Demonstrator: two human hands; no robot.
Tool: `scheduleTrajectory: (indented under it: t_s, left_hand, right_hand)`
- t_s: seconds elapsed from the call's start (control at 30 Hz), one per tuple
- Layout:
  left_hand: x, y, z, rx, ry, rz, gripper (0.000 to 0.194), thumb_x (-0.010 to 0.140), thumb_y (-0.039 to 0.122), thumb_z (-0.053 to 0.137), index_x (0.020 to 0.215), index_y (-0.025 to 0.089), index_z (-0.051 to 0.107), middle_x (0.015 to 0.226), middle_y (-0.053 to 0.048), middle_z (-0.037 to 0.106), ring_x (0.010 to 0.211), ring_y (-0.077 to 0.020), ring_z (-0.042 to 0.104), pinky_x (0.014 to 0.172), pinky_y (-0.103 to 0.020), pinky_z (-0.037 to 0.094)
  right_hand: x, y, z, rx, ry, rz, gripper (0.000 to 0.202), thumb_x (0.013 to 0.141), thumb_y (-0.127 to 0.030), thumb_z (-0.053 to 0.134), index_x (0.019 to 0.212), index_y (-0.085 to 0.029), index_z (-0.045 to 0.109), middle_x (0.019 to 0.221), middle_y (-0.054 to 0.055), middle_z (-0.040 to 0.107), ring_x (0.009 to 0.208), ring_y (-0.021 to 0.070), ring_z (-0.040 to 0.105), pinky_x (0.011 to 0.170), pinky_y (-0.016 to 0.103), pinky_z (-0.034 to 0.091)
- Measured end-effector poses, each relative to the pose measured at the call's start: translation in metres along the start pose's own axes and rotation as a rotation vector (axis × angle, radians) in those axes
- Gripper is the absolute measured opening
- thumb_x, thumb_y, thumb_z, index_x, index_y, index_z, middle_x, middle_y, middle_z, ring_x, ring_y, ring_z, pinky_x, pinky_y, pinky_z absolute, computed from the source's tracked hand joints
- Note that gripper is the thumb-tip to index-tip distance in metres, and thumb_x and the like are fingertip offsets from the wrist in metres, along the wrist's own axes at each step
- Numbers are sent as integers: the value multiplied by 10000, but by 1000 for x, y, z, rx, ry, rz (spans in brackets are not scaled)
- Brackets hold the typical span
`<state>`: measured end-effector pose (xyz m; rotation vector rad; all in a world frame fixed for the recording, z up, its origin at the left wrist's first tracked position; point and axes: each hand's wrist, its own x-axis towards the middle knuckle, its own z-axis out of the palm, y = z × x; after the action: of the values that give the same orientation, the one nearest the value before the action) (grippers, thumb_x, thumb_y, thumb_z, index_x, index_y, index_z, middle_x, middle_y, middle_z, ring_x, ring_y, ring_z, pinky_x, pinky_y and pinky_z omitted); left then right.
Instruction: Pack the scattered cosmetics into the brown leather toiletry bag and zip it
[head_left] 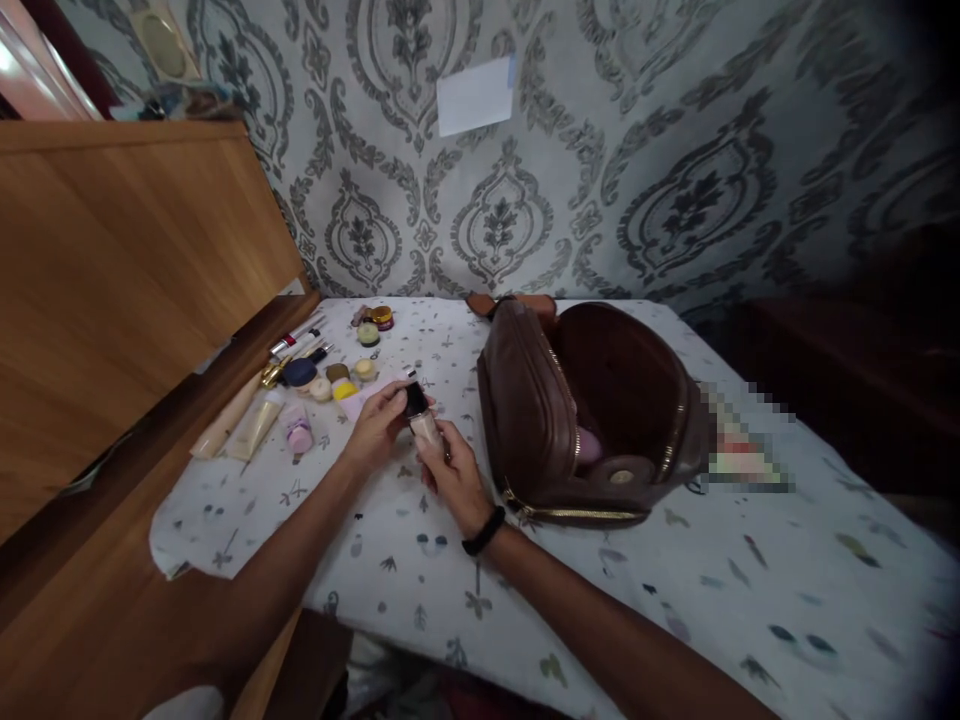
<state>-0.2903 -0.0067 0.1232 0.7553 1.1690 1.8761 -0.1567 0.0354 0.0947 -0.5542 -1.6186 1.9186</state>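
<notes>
Between my two hands, above the middle of the table, is a small bottle of beige liquid with a black cap, probably foundation. The fingers of my left hand are closed at its black cap. My right hand, with a black band on the wrist, grips the lower part of the bottle. Right of my hands stands a brown leather bag, unzipped and gaping. A pinkish thing shows inside it. To the left lie a pink-and-white bottle, a beige tube and a dark blue round item.
Several more small jars and cosmetics, including a yellow-green jar, lie at the back left of the patterned tablecloth. A wooden cabinet borders the left side. The papered wall rises behind. A pixelated item lies right of the bag.
</notes>
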Motion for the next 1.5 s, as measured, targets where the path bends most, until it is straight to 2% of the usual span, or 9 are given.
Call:
scheduleTrajectory:
  t_s: [0.13,0.2,0.3,0.53,0.8,1.0,1.13,1.27,1.5]
  left_hand:
    - [9,6,-11,-201,281,105,322,827,489,654,893,176,619,848,-32,706,743,-144,670,723,-273,520]
    - [10,12,-17,-258,318,96,293,863,478,610,884,185,616,876,-31,701,773,-137,667,714,-260,514]
    - [6,17,-16,-262,268,31,303,888,492,570,911,195,626,892,-33,682,788,-140,647,696,-256,508]
    - [-4,17,2,-282,182,-99,386,938,498,481,1036,166,651,746,-33,617,615,-105,539,613,-228,490]
    - [-1,14,-4,-263,215,-138,316,932,444,530,1027,168,652,762,-30,637,662,-119,584,655,-239,507]
    - [-5,8,-3,-167,189,2,253,831,417,675,913,178,653,889,-23,658,753,-121,603,668,-238,498]
    - [-9,7,-3,28,140,113,293,767,420,734,939,192,665,919,-17,639,806,-129,589,677,-222,480]
    - [-12,5,-7,312,79,192,315,793,422,710,1013,201,666,984,-30,640,909,-149,578,781,-225,463]
    - [-17,4,-4,409,13,208,270,826,422,677,965,191,662,896,-18,634,856,-149,567,782,-234,445]
  right_hand:
    - [-3,2,1,-116,-22,-62,290,855,-450,568,1001,-201,551,615,-74,413,485,79,393,422,193,325]
    - [-4,2,1,-139,-28,-62,274,855,-423,575,1014,-200,561,618,-71,408,496,81,390,428,194,318]
    - [-4,0,2,-116,-13,-39,274,843,-425,588,999,-203,556,614,-70,414,502,87,389,434,200,314]
    - [-5,-5,0,-102,25,-22,321,818,-495,596,933,-200,551,594,-68,430,486,95,394,433,217,321]
    - [-6,-6,-1,-137,44,-71,298,828,-475,595,935,-198,584,590,-53,451,533,116,412,476,230,318]
    - [-5,-5,-1,-148,52,-90,292,821,-471,598,935,-203,587,594,-50,456,554,128,422,497,238,320]
    - [-5,-4,-1,-163,57,-97,283,835,-472,576,923,-203,574,594,-50,444,565,130,417,510,240,322]
    - [-5,-3,-2,-167,66,-101,289,831,-479,577,917,-203,572,613,-44,453,607,140,432,537,243,333]
    - [-8,-8,-3,-235,97,-153,279,845,-461,545,887,-188,580,679,-29,498,651,139,447,603,250,359]
